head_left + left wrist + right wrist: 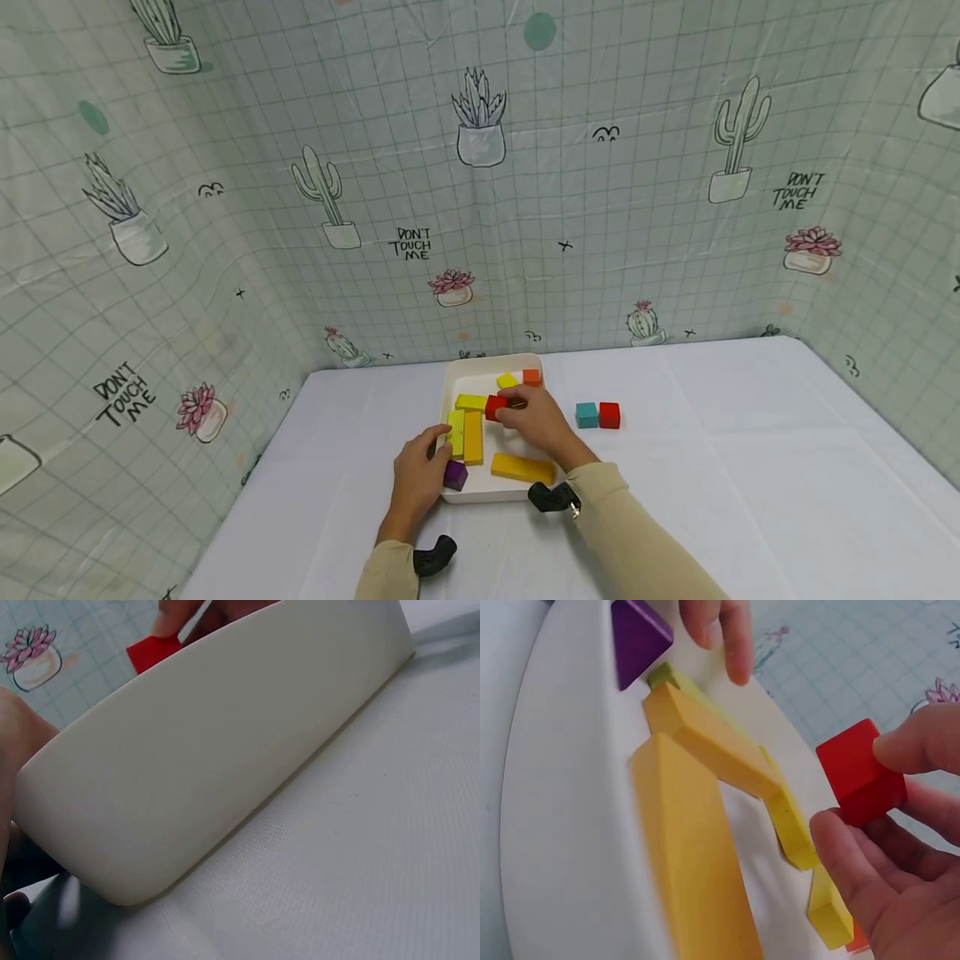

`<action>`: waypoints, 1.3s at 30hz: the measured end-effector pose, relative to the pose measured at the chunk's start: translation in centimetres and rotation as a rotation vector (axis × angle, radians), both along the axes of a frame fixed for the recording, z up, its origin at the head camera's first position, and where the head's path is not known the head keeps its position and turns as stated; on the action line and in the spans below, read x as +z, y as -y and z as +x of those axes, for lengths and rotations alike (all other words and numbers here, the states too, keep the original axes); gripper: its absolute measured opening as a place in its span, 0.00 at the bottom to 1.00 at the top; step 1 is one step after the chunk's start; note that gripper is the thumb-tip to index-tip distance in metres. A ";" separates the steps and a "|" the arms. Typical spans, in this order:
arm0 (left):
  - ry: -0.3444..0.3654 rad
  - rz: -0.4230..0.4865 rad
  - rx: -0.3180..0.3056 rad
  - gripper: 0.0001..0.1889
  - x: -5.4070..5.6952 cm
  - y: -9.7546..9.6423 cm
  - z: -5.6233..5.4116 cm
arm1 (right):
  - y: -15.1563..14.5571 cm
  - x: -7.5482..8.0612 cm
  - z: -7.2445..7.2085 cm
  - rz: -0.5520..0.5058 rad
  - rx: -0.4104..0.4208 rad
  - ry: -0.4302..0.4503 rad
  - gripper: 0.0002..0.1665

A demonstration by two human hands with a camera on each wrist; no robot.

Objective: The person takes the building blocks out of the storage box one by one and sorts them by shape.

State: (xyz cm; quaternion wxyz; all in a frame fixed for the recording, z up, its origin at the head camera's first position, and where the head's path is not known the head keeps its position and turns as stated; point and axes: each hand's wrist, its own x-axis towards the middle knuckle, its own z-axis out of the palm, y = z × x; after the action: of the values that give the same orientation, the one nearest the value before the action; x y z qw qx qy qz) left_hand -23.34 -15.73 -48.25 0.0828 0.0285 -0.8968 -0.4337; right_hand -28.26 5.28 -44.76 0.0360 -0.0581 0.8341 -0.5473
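Note:
My right hand (536,419) pinches a red cube (862,771) between thumb and fingers. The cube is held up over the white tray (480,497), and in the left wrist view the same red cube (152,652) shows above the tray's rim. At the tray's left side, my left hand (420,472) rests at the rim with its fingers reaching over it. Close to its thumb, a purple block (455,475) lies in the tray's near left corner. Beside its fingertips are a yellow-green bar (456,433) and an orange-yellow bar (473,438).
Farther up the tray are a yellow bar (470,402), another yellow block (507,381) and an orange block (531,377). A long orange-yellow block (522,467) lies near its front. Right of the tray, a teal cube (587,415) and a red cube (610,415) sit on the white-covered table (720,483).

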 end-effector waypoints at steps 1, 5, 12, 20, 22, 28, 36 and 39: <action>0.003 0.000 0.001 0.17 0.0 0.0 0.0 | 0.0 0.0 0.0 -0.009 -0.005 -0.003 0.22; 0.014 0.002 0.005 0.17 0.0 0.0 0.0 | -0.2 0.3 0.1 -0.041 -0.034 -0.003 0.23; 0.000 -0.008 0.004 0.17 0.2 0.0 0.1 | -0.4 1.3 1.2 -0.073 -0.045 -0.034 0.23; -0.001 -0.004 0.004 0.17 0.2 -0.1 0.3 | -1.0 1.8 2.2 -0.095 -0.074 -0.032 0.23; 0.000 -0.005 0.008 0.17 0.2 -0.1 0.2 | -1.3 1.9 2.6 -0.114 -0.072 -0.038 0.23; 0.005 -0.002 0.001 0.17 0.2 -0.3 0.2 | -2.2 2.1 3.6 -0.121 -0.087 -0.057 0.22; 0.014 -0.013 0.006 0.18 0.4 -0.2 0.2 | -3.0 2.1 3.9 -0.149 -0.083 -0.076 0.24; 0.019 -0.013 0.005 0.18 0.4 0.0 0.2 | -3.3 2.2 4.0 -0.144 -0.079 -0.076 0.24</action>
State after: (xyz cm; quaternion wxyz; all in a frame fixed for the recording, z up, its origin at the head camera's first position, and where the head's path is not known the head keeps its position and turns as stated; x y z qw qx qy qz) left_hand -23.12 -15.76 -47.86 0.0758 0.0342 -0.9002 -0.4276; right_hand -24.26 8.58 -42.54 -0.0217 -0.0482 0.7952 -0.6041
